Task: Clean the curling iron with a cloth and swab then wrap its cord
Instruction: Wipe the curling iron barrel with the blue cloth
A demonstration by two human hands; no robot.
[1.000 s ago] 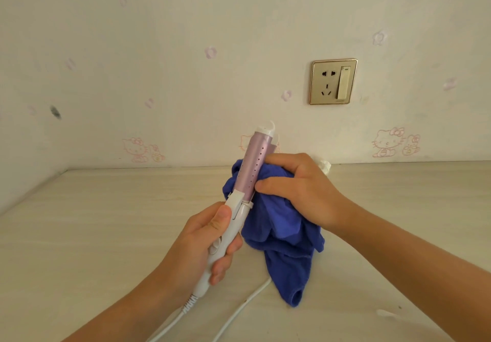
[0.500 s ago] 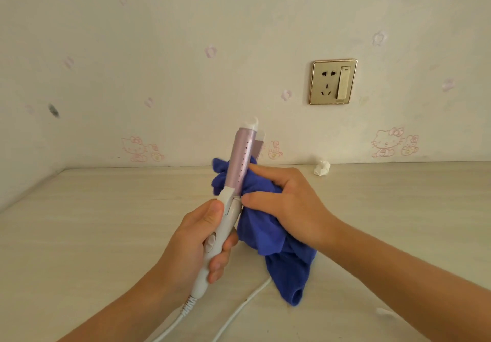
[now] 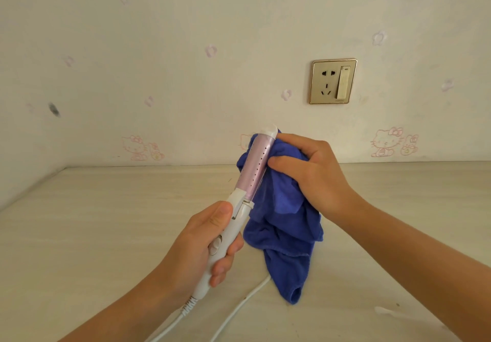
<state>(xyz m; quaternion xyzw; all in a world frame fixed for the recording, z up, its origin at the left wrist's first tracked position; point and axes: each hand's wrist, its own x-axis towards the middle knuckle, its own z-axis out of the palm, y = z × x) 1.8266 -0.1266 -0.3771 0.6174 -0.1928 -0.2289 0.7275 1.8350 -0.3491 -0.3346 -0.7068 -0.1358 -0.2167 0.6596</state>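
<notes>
Left fingers (image 3: 225, 265) curl round curling iron (image 3: 259, 166); right fingers (image 3: 288, 163) apparently clutch cloth (image 3: 288, 235) against it.

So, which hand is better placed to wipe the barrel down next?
The right hand: it holds the blue cloth against the pink barrel near the tip, while the left hand grips the white handle.

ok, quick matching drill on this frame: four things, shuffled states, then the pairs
Things:
1. curling iron
2. cloth
3. cord
4. wall socket

States:
A. nothing plugged in
B. trails unwrapped over the table
C. gripped at its white handle by the left hand
D. bunched in the right hand, against the pink barrel

Pairs: 1-C, 2-D, 3-B, 4-A
</notes>
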